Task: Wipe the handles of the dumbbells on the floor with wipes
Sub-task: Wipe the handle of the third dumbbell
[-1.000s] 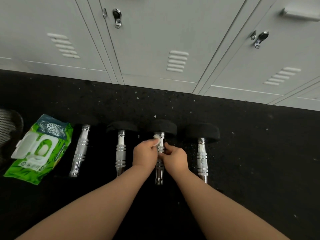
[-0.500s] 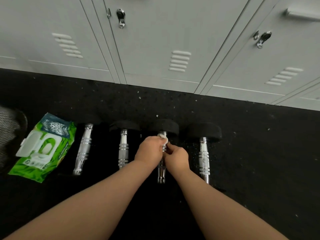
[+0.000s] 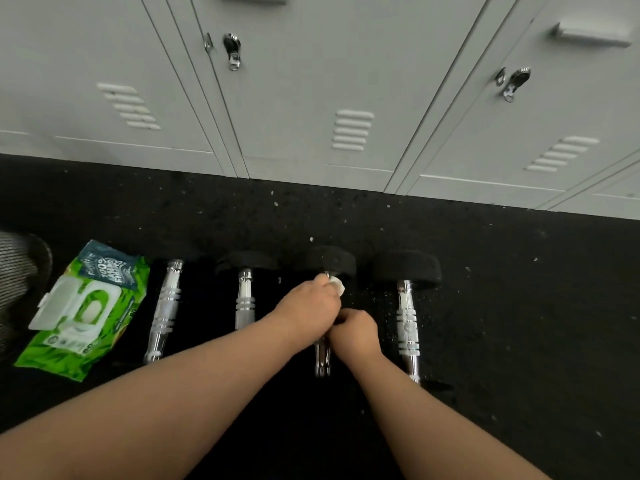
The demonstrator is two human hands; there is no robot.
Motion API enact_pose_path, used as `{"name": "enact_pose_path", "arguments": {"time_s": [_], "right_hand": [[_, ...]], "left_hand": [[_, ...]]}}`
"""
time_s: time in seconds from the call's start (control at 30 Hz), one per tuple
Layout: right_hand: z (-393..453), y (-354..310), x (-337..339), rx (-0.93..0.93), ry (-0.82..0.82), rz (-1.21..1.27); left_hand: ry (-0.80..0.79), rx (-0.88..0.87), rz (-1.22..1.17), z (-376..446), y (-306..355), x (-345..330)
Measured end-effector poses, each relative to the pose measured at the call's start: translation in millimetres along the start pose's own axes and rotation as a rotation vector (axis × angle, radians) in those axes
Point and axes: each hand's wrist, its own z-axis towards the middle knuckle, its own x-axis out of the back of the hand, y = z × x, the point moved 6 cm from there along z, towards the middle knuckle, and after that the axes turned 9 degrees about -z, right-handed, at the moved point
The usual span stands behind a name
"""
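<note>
On the black floor (image 3: 485, 306), near the lockers (image 3: 294, 98), four dumbbells lie in a row. Around the third dumbbell's handle (image 3: 322, 358), the left hand (image 3: 310, 311) is curled tight, pressing a white wipe (image 3: 337, 285). Just beside it, the right hand (image 3: 356, 332) grips the handle too.

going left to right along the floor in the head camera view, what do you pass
Green wipes pack → first dumbbell → second dumbbell → third dumbbell, with left hand and right hand on it → fourth dumbbell.

Both hands (image 3: 330, 318) on dumbbell handle (image 3: 322, 355)
</note>
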Motion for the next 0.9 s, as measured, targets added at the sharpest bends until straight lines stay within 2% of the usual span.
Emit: {"name": "enact_pose_path", "arguments": {"time_s": [0.1, 0.23, 0.27, 0.33, 0.4, 0.47, 0.57, 0.63, 0.7, 0.73, 0.77, 0.9], "right_hand": [[-3, 2, 3, -0.043, 0.020, 0.051], [-12, 8, -5, -0.103, 0.063, 0.219], [-15, 6, -8, -0.077, 0.094, 0.223], [-24, -8, -3, 0.155, 0.273, 0.072], [-33, -23, 0, 0.437, 0.451, -0.118], [-33, -33, 5, 0.503, 0.383, -0.166], [-21, -25, 15, 0.360, 0.247, -0.144], [-13, -10, 24, 0.179, 0.313, -0.012], [-10, 5, 30, -0.042, 0.429, 0.156], [-8, 7, 28, -0.091, 0.446, 0.193], [-5, 5, 24, -0.078, 0.440, 0.187], [-3, -23, 6, 0.230, 0.309, -0.042]], "left_hand": [[-0.029, 0.016, -0.048, -9, 4, -1], [-0.189, 0.122, -0.173, -30, -7, -21], [-0.224, 0.178, -0.191, -31, -13, -23], [-0.214, 0.261, -0.241, -33, -20, -14], [-0.085, 0.245, -0.305, -33, -22, 0], [0.045, 0.246, -0.461, -36, -28, 7], [0.281, 0.466, -0.929, -47, -45, 2], [0.380, 0.632, -1.103, -53, -53, -12], [0.274, 0.716, -1.025, -51, -51, -32], [0.212, 0.720, -0.958, -48, -48, -40], [0.177, 0.712, -0.915, -44, -44, -44], [0.177, 0.650, -0.830, -35, -37, -41]]}}
